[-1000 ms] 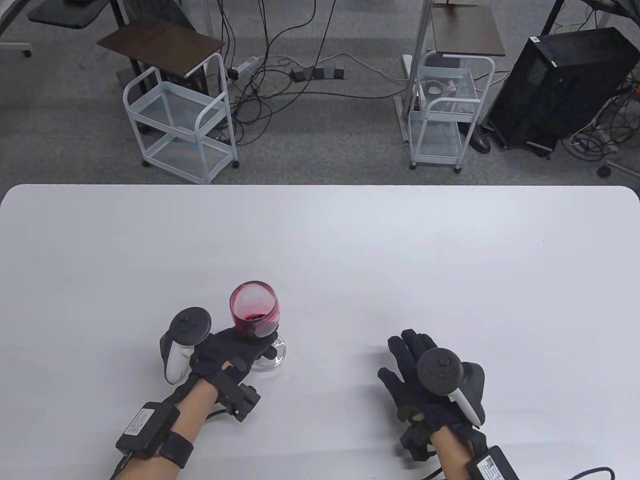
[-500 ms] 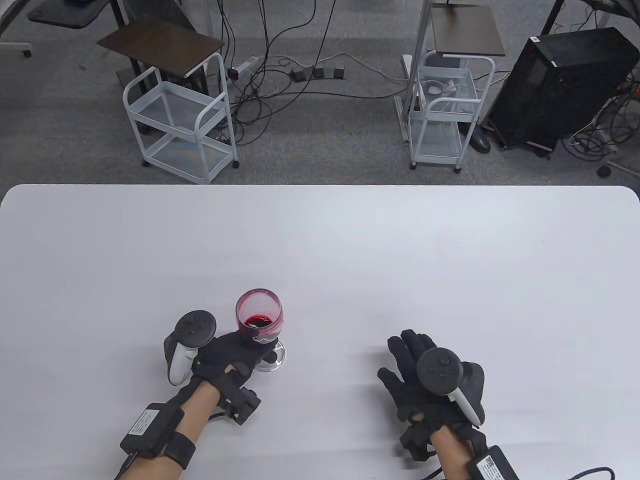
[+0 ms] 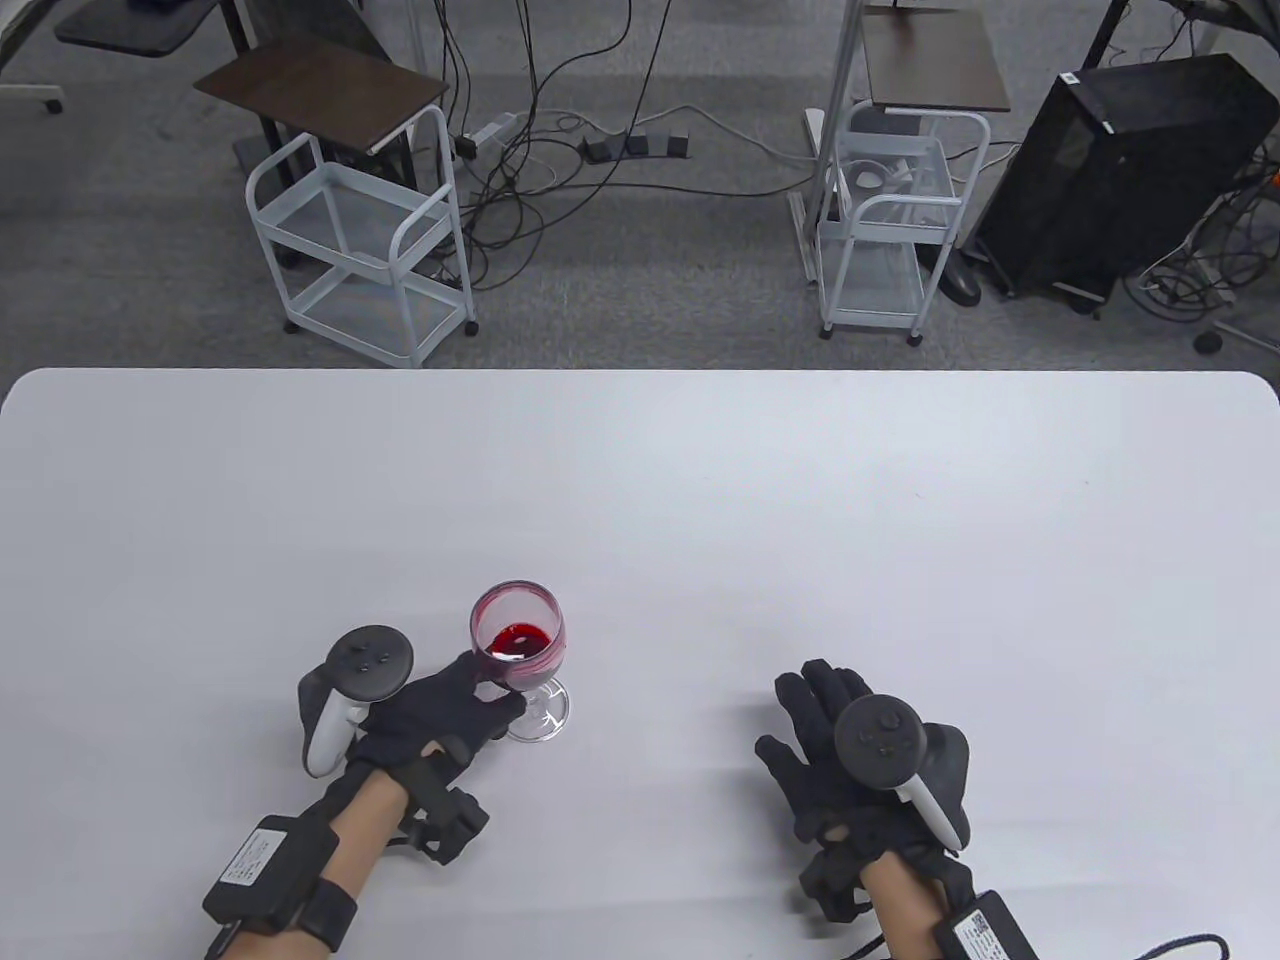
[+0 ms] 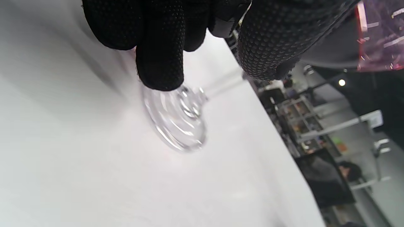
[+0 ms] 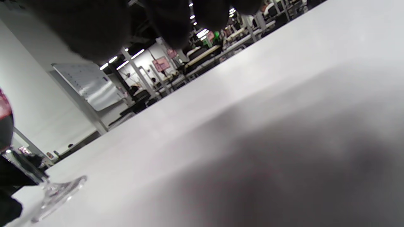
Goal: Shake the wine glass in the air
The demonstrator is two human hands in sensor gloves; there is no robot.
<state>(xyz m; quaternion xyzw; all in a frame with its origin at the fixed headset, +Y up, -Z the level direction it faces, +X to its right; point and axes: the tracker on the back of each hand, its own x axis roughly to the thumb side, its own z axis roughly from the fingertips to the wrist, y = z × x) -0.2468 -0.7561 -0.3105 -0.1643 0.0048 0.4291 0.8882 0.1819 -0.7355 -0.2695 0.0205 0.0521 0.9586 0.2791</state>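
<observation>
A wine glass with a little red wine stands upright on the white table, its foot flat on the surface. My left hand is just left of the stem, fingers parted. In the left wrist view the foot lies on the table, the fingers hang over its edge and the thumb touches the stem. My right hand rests on the table, fingers spread, well right of the glass. The right wrist view shows the glass's foot at its far left.
Beyond the table's far edge are two white wire carts, a black computer case and loose cables on the grey floor.
The glass came down from a tilted hold to stand on the table. My left hand let go of the stem and drew back to the left. The right hand has not moved.
</observation>
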